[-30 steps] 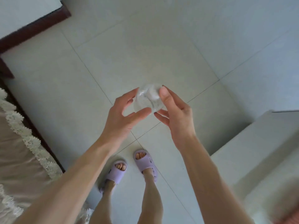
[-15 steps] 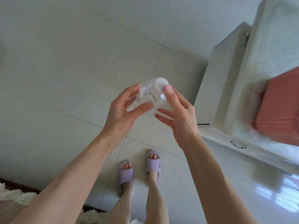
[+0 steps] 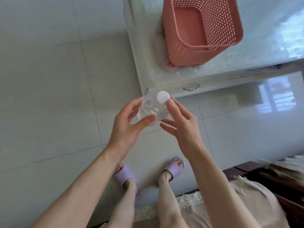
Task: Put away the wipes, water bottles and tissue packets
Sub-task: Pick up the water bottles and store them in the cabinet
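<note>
Swung round since a moment ago, the view now takes in a pink basket [image 3: 181, 50] on the counter [image 3: 238, 63]; the water bottle [image 3: 148, 109] stays cap-up, each grip, left hand [image 3: 126, 127] and right hand [image 3: 182, 127], clamped on it, probably for carrying there

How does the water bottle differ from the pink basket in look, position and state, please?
The water bottle is clear, while the basket is pink with perforated walls. The bottle is held over the floor between the left hand and right hand; the basket stands on the white cabinet. The bottle is closed by a white cap; the basket is open-topped. Both look like plastic.
</note>
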Demonstrator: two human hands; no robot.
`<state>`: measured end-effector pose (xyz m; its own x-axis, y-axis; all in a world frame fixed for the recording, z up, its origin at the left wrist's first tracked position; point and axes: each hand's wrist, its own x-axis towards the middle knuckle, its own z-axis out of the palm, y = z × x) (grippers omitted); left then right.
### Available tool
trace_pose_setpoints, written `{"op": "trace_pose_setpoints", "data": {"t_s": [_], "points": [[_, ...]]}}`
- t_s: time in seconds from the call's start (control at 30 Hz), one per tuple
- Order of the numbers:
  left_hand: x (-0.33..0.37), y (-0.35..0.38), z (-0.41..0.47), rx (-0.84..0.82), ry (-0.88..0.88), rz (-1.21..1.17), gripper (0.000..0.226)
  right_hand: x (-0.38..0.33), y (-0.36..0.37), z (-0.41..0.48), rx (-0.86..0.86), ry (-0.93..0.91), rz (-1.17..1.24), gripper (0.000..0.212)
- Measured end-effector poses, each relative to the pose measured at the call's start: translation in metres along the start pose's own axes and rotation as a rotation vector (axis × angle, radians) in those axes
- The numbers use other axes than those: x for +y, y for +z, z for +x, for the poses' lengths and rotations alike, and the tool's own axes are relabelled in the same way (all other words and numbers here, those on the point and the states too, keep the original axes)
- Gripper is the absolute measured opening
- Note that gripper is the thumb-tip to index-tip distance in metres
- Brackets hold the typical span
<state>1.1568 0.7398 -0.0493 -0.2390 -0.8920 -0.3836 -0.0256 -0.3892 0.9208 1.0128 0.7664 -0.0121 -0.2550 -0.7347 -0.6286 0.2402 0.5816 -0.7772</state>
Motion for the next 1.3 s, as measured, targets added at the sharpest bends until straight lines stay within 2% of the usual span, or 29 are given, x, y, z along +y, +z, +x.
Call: {"op": "trace_pose_setpoints", "data": {"t_s": [0.27, 0.43, 0.6, 0.8, 0.93, 1.03, 1.13, 1.3], "points": [[-0.012, 0.149, 0.003, -0.166, -0.053, 0.067, 0.053, 0.006, -0.146, -0.009, 0.167, 0.008, 0.187, 0.079], [-0.014, 0.258, 0.012, -0.240, -0.061, 0.135, 0.057, 0.004, -0.251, -0.007, 0.252, 0.007, 0.306, 0.068], [-0.018, 0.352, 0.023, -0.330, -0.066, 0.184, 0.050, 0.000, -0.341, -0.001, 0.334, -0.018, 0.376, 0.075], [-0.024, 0.454, 0.038, -0.439, -0.096, 0.198, 0.062, -0.002, -0.436, 0.005, 0.447, -0.040, 0.461, 0.076], [-0.027, 0.516, 0.053, -0.528, -0.100, 0.235, 0.063, -0.007, -0.491, 0.014, 0.515, -0.052, 0.511, 0.070], [-0.027, 0.563, 0.068, -0.583, -0.111, 0.250, 0.069, -0.010, -0.533, 0.028, 0.556, -0.058, 0.550, 0.057], [-0.032, 0.607, 0.090, -0.620, -0.118, 0.262, 0.066, -0.015, -0.573, 0.051, 0.593, -0.048, 0.595, 0.048], [-0.040, 0.688, 0.142, -0.664, -0.161, 0.317, 0.060, -0.025, -0.645, 0.101, 0.652, -0.031, 0.633, 0.067]]}}
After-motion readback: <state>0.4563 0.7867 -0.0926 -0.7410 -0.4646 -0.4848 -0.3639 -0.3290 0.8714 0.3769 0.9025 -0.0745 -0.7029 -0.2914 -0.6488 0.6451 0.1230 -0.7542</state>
